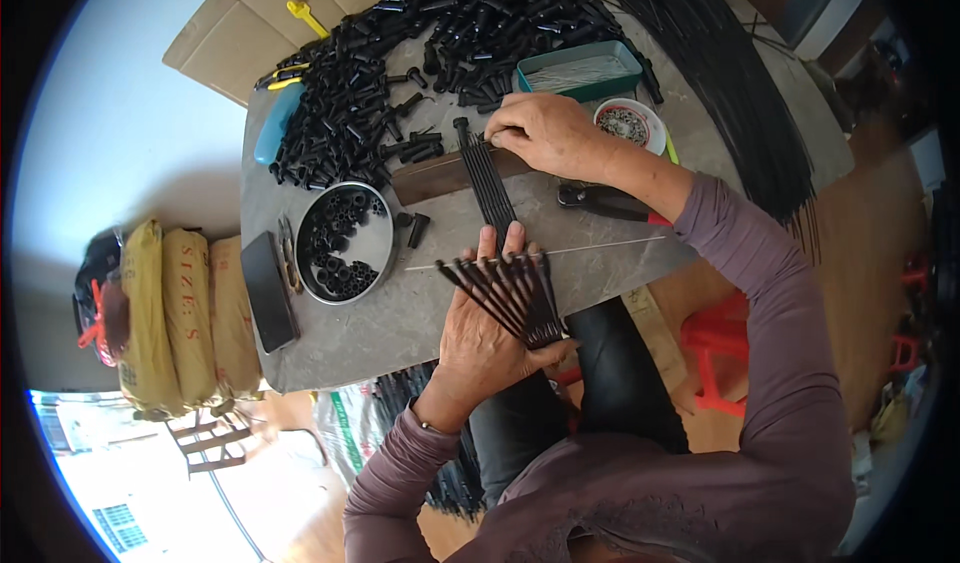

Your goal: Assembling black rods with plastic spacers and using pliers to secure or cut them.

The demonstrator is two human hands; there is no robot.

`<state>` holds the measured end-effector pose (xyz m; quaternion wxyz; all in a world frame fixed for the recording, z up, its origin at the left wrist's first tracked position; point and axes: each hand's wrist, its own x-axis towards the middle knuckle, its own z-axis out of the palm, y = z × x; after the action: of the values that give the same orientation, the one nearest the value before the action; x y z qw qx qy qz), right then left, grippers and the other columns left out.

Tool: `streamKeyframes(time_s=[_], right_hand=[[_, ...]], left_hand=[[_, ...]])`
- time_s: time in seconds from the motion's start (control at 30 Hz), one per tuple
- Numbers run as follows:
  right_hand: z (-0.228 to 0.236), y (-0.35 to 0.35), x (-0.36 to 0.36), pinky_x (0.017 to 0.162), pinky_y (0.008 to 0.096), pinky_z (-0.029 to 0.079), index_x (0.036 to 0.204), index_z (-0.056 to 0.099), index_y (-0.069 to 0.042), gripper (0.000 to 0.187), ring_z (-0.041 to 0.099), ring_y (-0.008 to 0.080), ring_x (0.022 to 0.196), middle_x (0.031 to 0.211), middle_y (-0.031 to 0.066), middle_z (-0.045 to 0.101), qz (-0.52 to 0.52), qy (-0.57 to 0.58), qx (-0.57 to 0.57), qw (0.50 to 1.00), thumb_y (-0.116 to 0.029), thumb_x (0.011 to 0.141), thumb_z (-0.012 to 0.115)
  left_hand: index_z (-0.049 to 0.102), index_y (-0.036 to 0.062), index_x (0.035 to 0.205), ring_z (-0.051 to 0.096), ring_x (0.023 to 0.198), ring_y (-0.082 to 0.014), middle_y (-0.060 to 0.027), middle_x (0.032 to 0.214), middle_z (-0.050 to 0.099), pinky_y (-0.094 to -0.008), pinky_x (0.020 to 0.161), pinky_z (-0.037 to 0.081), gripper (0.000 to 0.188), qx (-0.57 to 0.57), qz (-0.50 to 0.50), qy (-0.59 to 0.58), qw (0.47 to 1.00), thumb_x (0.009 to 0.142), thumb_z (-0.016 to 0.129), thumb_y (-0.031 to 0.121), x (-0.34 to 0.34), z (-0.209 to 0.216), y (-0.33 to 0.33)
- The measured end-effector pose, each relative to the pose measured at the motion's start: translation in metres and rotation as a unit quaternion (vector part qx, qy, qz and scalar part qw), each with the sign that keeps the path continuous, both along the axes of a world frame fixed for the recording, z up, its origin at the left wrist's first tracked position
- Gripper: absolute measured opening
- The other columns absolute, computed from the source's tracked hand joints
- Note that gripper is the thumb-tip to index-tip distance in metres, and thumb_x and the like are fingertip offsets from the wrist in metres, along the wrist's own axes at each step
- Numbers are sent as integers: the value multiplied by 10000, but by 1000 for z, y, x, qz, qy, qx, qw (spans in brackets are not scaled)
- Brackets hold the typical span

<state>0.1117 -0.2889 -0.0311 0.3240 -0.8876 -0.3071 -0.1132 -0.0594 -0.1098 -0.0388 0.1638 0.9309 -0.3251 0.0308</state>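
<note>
My left hand (482, 338), palm up near the table's front edge, is closed round a bundle of thin black rods (490, 188). Their near ends fan out over the palm, and the far part lies side by side across a dark brown block (435, 178). My right hand (545, 131) is just right of the rods' far ends, above the block, with thumb and fingertips pinched together. Whatever those fingertips hold is hidden or too small to name. Close to the right wrist are a teal tray (590, 90) of thin pale sticks and a white bowl (657, 139) of small metal pieces.
A big heap of black plastic fittings (345, 93) covers the far left. Left of the block stand a round tin (343, 301) with black tubes and a phone (268, 293). Pliers (600, 201) lie right; long black rods (730, 93) hang over the right edge. A red stool (715, 338) stands below.
</note>
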Motion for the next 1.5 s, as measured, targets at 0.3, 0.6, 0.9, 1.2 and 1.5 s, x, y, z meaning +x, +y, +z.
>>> streamKeyframes(time_s=[0.3,0.6,0.9,1.2,1.5], right_hand=[[17,-2,4,741,406,485,804,640,-84,131,639,275,844,853,69,655,-61,67,-71,993,-212,825,626],[2,-8,3,763,377,453,837,607,-54,10,568,264,874,878,56,550,37,-29,-1,999,-58,828,604],[2,-8,17,775,382,440,848,550,-72,87,567,244,860,868,30,550,86,-151,-87,981,-75,807,627],[4,-1,19,721,375,491,895,593,-28,62,644,263,794,843,75,665,84,63,29,994,-48,836,595],[2,-2,19,701,364,494,956,560,-46,99,653,231,771,807,57,659,79,-4,25,997,-62,864,590]], left_hand=[[338,-44,1399,204,1403,-429,-249,1493,264,-528,1118,199,1055,2,-2,-13,1000,670,719,616,1,2,-6],[330,-36,1406,197,1407,-421,-242,1496,263,-519,1125,188,1071,-2,2,-15,1000,666,711,639,1,2,-5],[331,-29,1409,182,1413,-418,-236,1503,252,-510,1135,158,1062,0,3,-10,1000,668,705,633,1,5,-5],[347,-27,1402,165,1415,-425,-232,1506,249,-509,1138,152,1050,-2,0,-6,1000,669,697,637,1,5,-4],[335,-11,1415,143,1426,-405,-215,1519,232,-509,1143,132,1060,-4,5,6,1000,662,698,640,1,6,-4]])
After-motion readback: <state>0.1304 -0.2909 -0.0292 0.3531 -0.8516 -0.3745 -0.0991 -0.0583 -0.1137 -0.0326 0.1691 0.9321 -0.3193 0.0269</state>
